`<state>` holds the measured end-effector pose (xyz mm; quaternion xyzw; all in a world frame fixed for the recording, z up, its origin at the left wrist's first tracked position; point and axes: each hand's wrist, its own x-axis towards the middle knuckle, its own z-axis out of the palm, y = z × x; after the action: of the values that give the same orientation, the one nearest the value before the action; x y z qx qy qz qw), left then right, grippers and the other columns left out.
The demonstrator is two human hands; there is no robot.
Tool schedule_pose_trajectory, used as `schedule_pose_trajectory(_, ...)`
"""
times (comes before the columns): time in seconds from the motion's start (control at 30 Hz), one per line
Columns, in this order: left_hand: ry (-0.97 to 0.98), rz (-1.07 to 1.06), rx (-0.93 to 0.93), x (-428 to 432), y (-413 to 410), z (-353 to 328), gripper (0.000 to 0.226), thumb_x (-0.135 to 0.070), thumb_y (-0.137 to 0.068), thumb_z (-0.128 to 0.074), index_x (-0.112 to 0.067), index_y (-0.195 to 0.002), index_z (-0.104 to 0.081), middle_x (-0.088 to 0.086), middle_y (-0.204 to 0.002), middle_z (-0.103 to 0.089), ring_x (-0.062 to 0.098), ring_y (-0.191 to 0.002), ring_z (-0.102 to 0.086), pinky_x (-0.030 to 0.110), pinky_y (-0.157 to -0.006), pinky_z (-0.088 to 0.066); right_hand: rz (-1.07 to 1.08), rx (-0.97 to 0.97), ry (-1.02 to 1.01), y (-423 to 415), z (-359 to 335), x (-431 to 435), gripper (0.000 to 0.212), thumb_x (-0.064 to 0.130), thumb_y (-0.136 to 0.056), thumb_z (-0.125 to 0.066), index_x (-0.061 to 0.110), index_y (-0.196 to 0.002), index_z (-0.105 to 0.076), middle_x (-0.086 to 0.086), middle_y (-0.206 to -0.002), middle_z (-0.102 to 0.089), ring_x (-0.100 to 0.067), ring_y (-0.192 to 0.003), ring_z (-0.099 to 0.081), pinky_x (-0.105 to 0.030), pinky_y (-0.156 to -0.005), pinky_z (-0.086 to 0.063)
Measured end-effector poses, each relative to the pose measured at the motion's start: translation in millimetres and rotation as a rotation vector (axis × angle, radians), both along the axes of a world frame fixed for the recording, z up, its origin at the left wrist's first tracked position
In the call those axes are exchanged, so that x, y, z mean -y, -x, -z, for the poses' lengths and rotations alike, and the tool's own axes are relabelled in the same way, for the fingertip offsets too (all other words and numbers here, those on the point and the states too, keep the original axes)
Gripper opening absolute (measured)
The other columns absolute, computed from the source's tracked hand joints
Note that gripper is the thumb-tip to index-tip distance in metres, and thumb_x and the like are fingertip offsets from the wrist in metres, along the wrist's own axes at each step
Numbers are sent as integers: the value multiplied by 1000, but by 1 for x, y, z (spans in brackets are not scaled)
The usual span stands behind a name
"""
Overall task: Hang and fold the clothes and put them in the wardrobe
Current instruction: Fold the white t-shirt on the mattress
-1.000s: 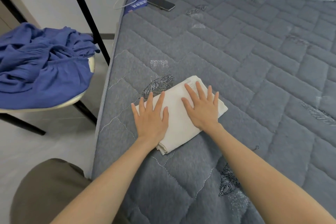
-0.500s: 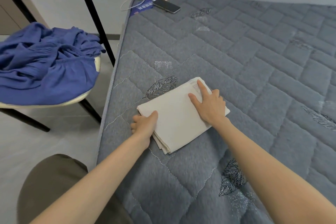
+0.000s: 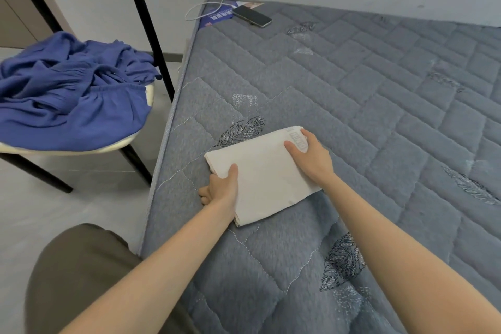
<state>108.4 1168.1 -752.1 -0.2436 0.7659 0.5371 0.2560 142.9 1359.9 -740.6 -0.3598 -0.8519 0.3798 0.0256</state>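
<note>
Folded white cloth (image 3: 267, 173) lies on the grey quilted mattress (image 3: 379, 116), close to the mattress's left edge. The left hand (image 3: 221, 190) grips the cloth's near-left side, thumb on top and fingers (image 3: 204, 195) curled beneath. The right hand (image 3: 311, 157) holds the far-right side, thumb flat on top and fingers (image 3: 309, 135) wrapped round the edge. A crumpled blue garment (image 3: 67, 95) is heaped on a chair (image 3: 81, 150) left of the mattress. A phone (image 3: 252, 16) rests at the mattress's far left corner.
</note>
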Motion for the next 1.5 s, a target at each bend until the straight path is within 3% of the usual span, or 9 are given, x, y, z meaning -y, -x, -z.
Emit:
schedule_pose_trajectory(0.2,-197,-72,-164,24,19,-22,44,-33,-92,-56,-5,-124,-45,12,-123,-57,29,-110,-56,40,-96,-46,44,-113,41,4,-16,23,65,52,-85,-59,30,-140,-34,2,-134,-53,-25,-124,-48,-38,-95,-38)
schedule_pose_trajectory(0.5,-46,-100,-442,125,68,-79,49,-46,-95,-44,-8,-124,-52,8,-122,-58,32,-111,-55,43,-96,-45,-146,-323,91,55,-90,111,65,47,-85,-61,31,-140,-31,2,-136,-50,-24,-120,-49,-42,-101,-40)
schedule_pose_trajectory(0.73,-24,-207,-556,245,101,-121,44,-52,-95,-38,-16,-113,-56,0,-108,-62,23,-93,-60,36,-78,-50,-325,-452,114,107,-135,219,64,43,-87,-59,36,-143,-27,3,-132,-53,-22,-114,-52,-36,-93,-42)
schedule_pose_trajectory(0.87,-20,-319,-572,326,115,-134,33,-52,-94,-42,-23,-100,-56,-6,-89,-62,16,-79,-60,31,-69,-48,-427,-491,178,140,-141,293,63,42,-88,-59,34,-142,-29,11,-124,-50,-12,-104,-51,-23,-79,-42)
schedule_pose_trajectory(0.97,16,-427,-529,391,125,-138,36,-55,-91,-45,-21,-94,-58,2,-96,-63,27,-89,-62,39,-83,-52,-501,-485,208,164,-142,355,62,42,-88,-60,34,-142,-30,25,-110,-47,2,-90,-49,-10,-67,-34)
schedule_pose_trajectory(1.1,23,-557,-502,475,135,-140,40,-56,-90,-47,-20,-75,-56,-4,-80,-61,27,-85,-61,37,-79,-50,-594,-478,217,199,-148,442,60,38,-88,-61,31,-139,-32,20,-113,-48,0,-95,-50,-18,-76,-37)
schedule_pose_trajectory(1.3,-12,-675,-473,598,159,-176,51,-58,-90,-47,-13,-110,-60,6,-113,-63,30,-103,-60,45,-93,-49,-701,-453,279,248,-185,570,56,37,-87,-63,28,-136,-37,6,-116,-55,-15,-102,-55,-29,-84,-44)
schedule_pose_trajectory(1.43,6,-741,-526,670,166,-227,31,-53,-91,-49,-24,-82,-56,-9,-81,-61,16,-76,-61,27,-62,-47,-762,-485,299,271,-233,646,54,34,-87,-64,26,-134,-39,18,-104,-51,-5,-94,-50,-15,-76,-36)
schedule_pose_trajectory(1.5,25,-756,-546,703,165,-262,31,-53,-91,-48,-24,-83,-55,-9,-80,-60,15,-73,-60,26,-62,-46,-796,-494,338,275,-265,679,55,34,-86,-64,26,-134,-39,18,-106,-52,-6,-94,-51,-13,-74,-38)
